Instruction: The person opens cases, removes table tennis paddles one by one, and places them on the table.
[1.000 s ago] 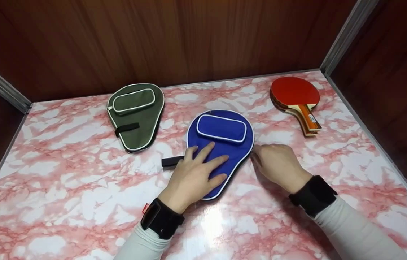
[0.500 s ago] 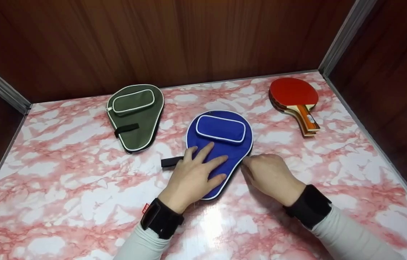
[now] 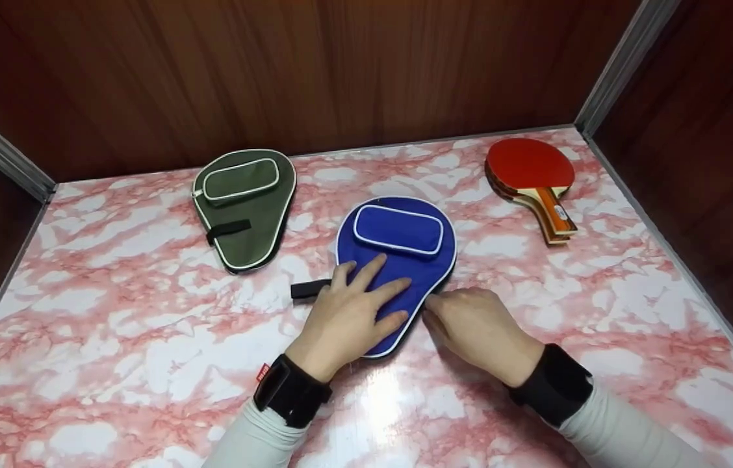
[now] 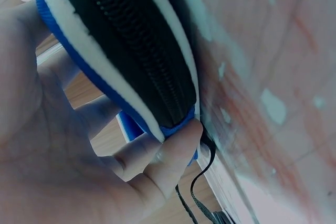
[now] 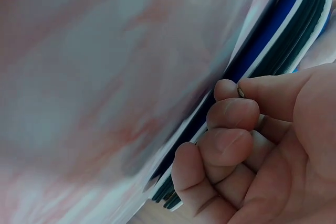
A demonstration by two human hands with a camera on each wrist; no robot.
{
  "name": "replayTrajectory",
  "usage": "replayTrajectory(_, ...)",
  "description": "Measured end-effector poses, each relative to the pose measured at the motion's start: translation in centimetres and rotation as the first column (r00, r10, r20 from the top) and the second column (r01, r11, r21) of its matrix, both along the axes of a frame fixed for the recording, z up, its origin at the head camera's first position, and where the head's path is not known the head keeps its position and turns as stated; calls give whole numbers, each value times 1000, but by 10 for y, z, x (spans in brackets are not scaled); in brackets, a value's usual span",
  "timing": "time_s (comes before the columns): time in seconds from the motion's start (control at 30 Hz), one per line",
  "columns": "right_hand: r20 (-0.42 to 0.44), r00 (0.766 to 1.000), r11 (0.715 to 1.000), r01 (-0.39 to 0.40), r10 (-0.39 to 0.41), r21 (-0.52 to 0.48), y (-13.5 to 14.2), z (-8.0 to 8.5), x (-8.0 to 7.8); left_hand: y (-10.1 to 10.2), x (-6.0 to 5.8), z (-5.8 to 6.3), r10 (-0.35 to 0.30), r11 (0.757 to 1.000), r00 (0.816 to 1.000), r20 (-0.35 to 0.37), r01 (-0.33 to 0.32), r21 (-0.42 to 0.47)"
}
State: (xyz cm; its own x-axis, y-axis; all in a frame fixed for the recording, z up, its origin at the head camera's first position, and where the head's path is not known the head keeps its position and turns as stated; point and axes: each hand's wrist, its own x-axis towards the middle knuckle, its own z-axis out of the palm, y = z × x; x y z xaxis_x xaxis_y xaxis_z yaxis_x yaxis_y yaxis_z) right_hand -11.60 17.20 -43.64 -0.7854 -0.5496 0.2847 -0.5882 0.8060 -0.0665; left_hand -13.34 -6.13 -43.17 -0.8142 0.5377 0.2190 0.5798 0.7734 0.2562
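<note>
A blue table tennis paddle case (image 3: 399,231) with white piping lies in the middle of the table, its rounded end away from me. My left hand (image 3: 350,318) rests on its lower part with fingers spread. In the left wrist view, black zipper teeth (image 4: 131,40) run along the case's dark side. At the right edge, my right hand (image 3: 477,328) pinches a small zipper pull; only a bit of the metal pull (image 5: 241,92) shows between thumb and forefinger. The other fingers are curled beside the case's side. A black strap (image 3: 310,290) sticks out on the left.
A green paddle case (image 3: 249,214) with a black strap lies at the back left. Two stacked table tennis paddles (image 3: 529,166), the upper one red, lie at the back right. Dark wooden panels (image 3: 314,78) border the marbled red-and-white table (image 3: 113,312).
My right hand has slid along the blue case's right edge, toward me and slightly left. The left hand stays in place on the case.
</note>
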Motion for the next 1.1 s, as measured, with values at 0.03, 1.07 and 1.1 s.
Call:
replayTrajectory(0.03, 3, 1000, 1000, -5, 5, 0, -1, 0, 1, 0, 0, 0, 0, 1000, 1000, -2, 0, 0)
replayTrajectory(1.07, -11, 998, 998, -68, 69, 13, -19, 1, 31, 1, -1, -3, 13, 999, 1000, -8, -12, 38)
replayTrajectory(1.1, -7, 998, 998, -58, 58, 12, -19, 2, 30, 0, -1, -3, 6, 999, 1000, 8, -7, 44)
